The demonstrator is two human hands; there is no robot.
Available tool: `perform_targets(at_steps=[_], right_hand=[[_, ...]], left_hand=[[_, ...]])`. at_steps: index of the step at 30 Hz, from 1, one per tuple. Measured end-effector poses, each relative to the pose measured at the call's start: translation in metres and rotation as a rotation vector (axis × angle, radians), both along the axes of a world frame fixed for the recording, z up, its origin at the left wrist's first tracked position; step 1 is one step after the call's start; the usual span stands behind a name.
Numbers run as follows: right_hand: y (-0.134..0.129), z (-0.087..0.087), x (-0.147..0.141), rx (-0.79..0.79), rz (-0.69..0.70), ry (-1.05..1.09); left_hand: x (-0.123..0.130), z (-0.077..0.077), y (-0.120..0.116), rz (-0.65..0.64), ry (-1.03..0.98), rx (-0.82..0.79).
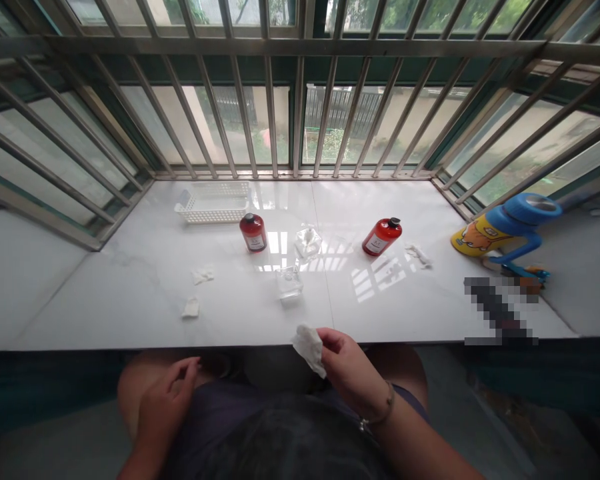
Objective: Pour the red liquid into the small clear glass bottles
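A white tissue (309, 348) is pinched in the right hand (347, 367) by the near edge of the tabletop (250, 327). The left hand (166, 397) is held half open over the left thigh (130, 375). Two red bottles (253, 233) are placed farther away.

Glossy white bench (130, 293), matt crumpled tissue (307, 347), shiny red bottles (253, 235).
Smooth as polished stone or tile, the bench mirrors the dull-sheened metal bars (260, 47) beyond its far edge. The tissue in the right hand (353, 370), at the near edge, looks thin, soft and papery, like the 2 scraps (203, 276) toward the left edge. The bottles, plastic or glass, carry flat pale labels (256, 243) and black caps (249, 217). Mid-bench, 2 transparent containers (289, 284) gleam; toward the far left corner, the basket (213, 216) is perforated white plastic. By the right edge, a smooth yellow-and-blue flask (480, 237) has a metallic lid disc (543, 201).
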State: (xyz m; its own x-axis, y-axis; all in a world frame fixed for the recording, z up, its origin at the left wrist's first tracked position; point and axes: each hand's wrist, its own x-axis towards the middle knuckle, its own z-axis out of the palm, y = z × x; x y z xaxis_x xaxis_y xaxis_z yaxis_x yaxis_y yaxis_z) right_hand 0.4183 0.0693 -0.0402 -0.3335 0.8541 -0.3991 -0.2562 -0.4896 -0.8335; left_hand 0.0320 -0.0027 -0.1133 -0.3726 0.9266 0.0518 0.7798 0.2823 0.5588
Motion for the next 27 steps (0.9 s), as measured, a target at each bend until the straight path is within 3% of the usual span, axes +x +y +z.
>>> perform_targets(at_steps=[3,7,10,14,17,20,23,27], right_hand=[[-0.001,0.012,-0.009,-0.210,-0.064,0.265],[-0.006,0.015,-0.021,-0.283,-0.027,0.326],[-0.011,0.011,-0.028,-0.259,0.016,0.334],[-0.015,0.004,-0.030,-0.245,0.006,0.330],[-0.017,-0.002,-0.025,-0.285,-0.038,0.293],[-0.019,-0.010,-0.014,-0.344,-0.111,0.234],[-0.023,-0.018,-0.004,-0.357,-0.128,0.191],[-0.032,-0.025,0.003,-0.363,-0.103,0.168]], left_hand=[[0.062,0.032,0.005,0.013,-0.354,-0.009],[0.129,0.066,0.024,-0.119,-0.878,-0.120],[0.160,0.078,0.038,-0.220,-1.121,-0.220],[0.180,0.078,0.044,-0.181,-1.219,-0.205],[0.178,0.076,0.046,-0.130,-1.290,-0.191],[0.157,0.077,0.064,-0.055,-1.283,-0.120],[0.122,0.077,0.103,0.076,-1.114,0.055],[0.069,0.072,0.176,0.161,-0.974,0.174]])
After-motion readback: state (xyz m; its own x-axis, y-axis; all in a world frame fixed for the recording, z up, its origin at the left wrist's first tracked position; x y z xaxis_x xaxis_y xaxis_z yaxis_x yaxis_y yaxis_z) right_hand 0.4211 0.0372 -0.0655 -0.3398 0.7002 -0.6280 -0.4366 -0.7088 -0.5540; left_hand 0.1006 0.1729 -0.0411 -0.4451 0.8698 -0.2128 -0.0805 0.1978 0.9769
